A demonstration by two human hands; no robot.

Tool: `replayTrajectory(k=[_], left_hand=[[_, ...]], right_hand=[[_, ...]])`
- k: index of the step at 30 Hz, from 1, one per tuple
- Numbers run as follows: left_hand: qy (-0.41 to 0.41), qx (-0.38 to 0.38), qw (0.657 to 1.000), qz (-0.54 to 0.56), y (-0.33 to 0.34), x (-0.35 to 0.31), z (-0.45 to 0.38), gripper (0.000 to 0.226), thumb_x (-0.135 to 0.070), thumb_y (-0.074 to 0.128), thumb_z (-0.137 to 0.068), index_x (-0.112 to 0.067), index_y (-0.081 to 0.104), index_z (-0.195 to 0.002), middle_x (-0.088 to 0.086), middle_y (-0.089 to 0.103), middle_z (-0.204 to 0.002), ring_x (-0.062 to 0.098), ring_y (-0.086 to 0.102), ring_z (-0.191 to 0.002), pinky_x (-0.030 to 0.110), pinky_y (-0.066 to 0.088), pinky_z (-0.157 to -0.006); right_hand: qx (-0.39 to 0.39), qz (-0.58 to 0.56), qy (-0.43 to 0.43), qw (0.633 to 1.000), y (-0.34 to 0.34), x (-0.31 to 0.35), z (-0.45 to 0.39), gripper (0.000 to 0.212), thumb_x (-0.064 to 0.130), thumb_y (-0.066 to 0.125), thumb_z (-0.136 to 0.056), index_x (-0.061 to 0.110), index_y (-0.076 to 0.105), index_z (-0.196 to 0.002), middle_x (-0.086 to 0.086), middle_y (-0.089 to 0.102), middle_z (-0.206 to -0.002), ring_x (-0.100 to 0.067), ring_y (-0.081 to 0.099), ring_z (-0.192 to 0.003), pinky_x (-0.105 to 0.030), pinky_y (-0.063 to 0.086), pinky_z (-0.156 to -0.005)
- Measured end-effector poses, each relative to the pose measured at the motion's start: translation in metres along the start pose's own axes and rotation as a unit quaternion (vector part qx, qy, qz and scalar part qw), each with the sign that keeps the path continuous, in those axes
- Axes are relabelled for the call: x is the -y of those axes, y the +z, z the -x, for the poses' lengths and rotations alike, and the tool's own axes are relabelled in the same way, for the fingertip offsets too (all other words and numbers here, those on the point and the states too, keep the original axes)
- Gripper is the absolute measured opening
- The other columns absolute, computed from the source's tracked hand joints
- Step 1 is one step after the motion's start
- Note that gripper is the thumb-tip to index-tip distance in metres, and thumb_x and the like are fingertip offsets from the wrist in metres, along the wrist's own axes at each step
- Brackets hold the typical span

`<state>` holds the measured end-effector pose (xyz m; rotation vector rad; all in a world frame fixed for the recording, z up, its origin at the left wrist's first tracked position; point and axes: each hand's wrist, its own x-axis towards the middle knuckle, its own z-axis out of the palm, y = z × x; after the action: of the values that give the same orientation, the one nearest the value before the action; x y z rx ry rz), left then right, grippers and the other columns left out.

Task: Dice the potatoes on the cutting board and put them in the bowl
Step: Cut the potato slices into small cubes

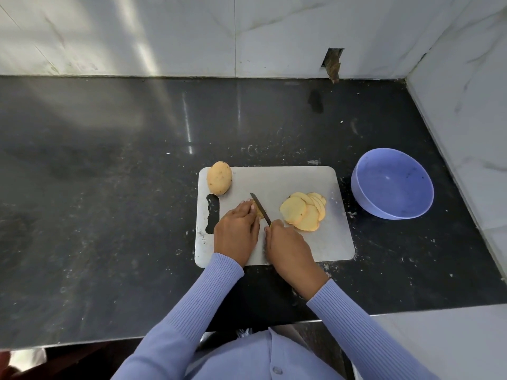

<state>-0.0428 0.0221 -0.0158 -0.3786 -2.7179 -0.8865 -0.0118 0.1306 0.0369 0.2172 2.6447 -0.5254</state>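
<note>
Head view: looked down on a grey cutting board [288,242] on a dark counter [109,215]. Left hand [236,231] pressed fingers down on a mostly hidden potato piece [259,212]. Right hand [288,248] curled round a knife [260,208], blade on that piece. Fanned potato slices [303,212] lay right of the blade; whole potato [219,177] at the board's far left corner. Blue bowl [392,183] sat right of the board.

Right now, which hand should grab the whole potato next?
Probably the left hand. The whole potato sits at the cutting board's far left corner, on that hand's side. The right hand grips the knife.
</note>
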Motion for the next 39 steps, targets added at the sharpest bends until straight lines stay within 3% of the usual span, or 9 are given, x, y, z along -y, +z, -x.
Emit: replayTrajectory(k=[6, 10, 16, 20, 23, 29, 34, 39], left_hand=[[0.001, -0.006, 1.000, -0.008, 0.001, -0.001, 0.001, 0.018, -0.005, 0.077, -0.074, -0.007, 0.076, -0.092, 0.008, 0.072, -0.102, 0.024, 0.070, -0.089, 0.036, 0.058, -0.071], [0.001, 0.001, 1.000, 0.000, 0.000, 0.001, 0.002, 0.015, -0.006, 0.076, -0.076, -0.009, 0.076, -0.091, 0.006, 0.071, -0.104, 0.024, 0.070, -0.091, 0.037, 0.059, -0.068], [-0.018, 0.000, 0.999, 0.033, -0.003, 0.002, 0.004, 0.015, -0.006, 0.075, -0.079, -0.009, 0.076, -0.093, 0.008, 0.070, -0.107, 0.026, 0.069, -0.094, 0.038, 0.057, -0.075], [-0.043, 0.003, 0.998, 0.039, -0.006, 0.001, 0.005, 0.017, -0.009, 0.075, -0.080, -0.010, 0.075, -0.097, 0.009, 0.069, -0.109, 0.027, 0.068, -0.096, 0.039, 0.054, -0.083], [-0.062, 0.009, 0.997, 0.050, -0.009, 0.002, 0.004, 0.021, -0.013, 0.076, -0.078, -0.009, 0.074, -0.099, 0.009, 0.070, -0.108, 0.026, 0.069, -0.095, 0.040, 0.054, -0.083], [-0.063, 0.019, 0.997, 0.049, -0.012, 0.002, 0.003, 0.022, -0.014, 0.077, -0.077, -0.007, 0.074, -0.097, 0.009, 0.070, -0.105, 0.025, 0.069, -0.094, 0.039, 0.055, -0.082], [-0.065, 0.019, 0.996, 0.059, -0.012, 0.003, 0.005, 0.025, -0.013, 0.075, -0.080, -0.007, 0.072, -0.104, 0.010, 0.068, -0.111, 0.025, 0.067, -0.100, 0.040, 0.053, -0.088], [-0.060, 0.012, 0.996, 0.064, -0.008, 0.004, 0.009, 0.025, -0.009, 0.075, -0.079, -0.008, 0.072, -0.104, 0.011, 0.068, -0.111, 0.026, 0.066, -0.102, 0.042, 0.053, -0.088]], right_hand=[[0.021, 0.049, 0.000, 0.999, 0.006, -0.015, 0.031, 0.026, 0.030, 0.023, -0.105, 0.012, 0.043, -0.108, -0.004, 0.055, -0.087, -0.018, 0.051, -0.074, -0.028, 0.036, -0.063], [0.027, 0.044, 0.008, 0.999, 0.007, -0.022, 0.049, 0.020, 0.031, 0.022, -0.105, 0.016, 0.032, -0.096, 0.002, 0.043, -0.078, -0.015, 0.039, -0.062, -0.029, 0.032, -0.063], [0.014, 0.012, 0.008, 1.000, 0.011, -0.030, 0.046, 0.020, 0.032, 0.023, -0.105, 0.018, 0.034, -0.095, 0.006, 0.043, -0.071, -0.016, 0.045, -0.065, -0.029, 0.034, -0.062], [-0.005, -0.018, -0.001, 1.000, 0.009, -0.032, 0.040, 0.026, 0.035, 0.023, -0.104, 0.017, 0.042, -0.100, 0.002, 0.053, -0.078, -0.016, 0.055, -0.072, -0.030, 0.044, -0.067], [-0.011, -0.035, -0.020, 0.999, 0.009, -0.027, 0.037, 0.026, 0.036, 0.024, -0.104, 0.018, 0.041, -0.097, 0.004, 0.050, -0.074, -0.013, 0.050, -0.065, -0.029, 0.040, -0.063], [-0.006, -0.035, -0.019, 0.999, 0.009, -0.019, 0.025, 0.030, 0.035, 0.023, -0.104, 0.014, 0.044, -0.101, 0.000, 0.050, -0.078, -0.016, 0.050, -0.070, -0.030, 0.036, -0.061], [-0.018, -0.051, -0.010, 0.999, 0.006, -0.022, 0.019, 0.032, 0.036, 0.024, -0.104, 0.014, 0.046, -0.102, -0.003, 0.056, -0.082, -0.021, 0.056, -0.077, -0.033, 0.042, -0.067], [-0.026, -0.033, -0.039, 0.998, 0.006, -0.009, 0.012, 0.033, 0.036, 0.024, -0.104, 0.013, 0.046, -0.102, 0.002, 0.046, -0.073, -0.018, 0.047, -0.069, -0.031, 0.031, -0.060]])
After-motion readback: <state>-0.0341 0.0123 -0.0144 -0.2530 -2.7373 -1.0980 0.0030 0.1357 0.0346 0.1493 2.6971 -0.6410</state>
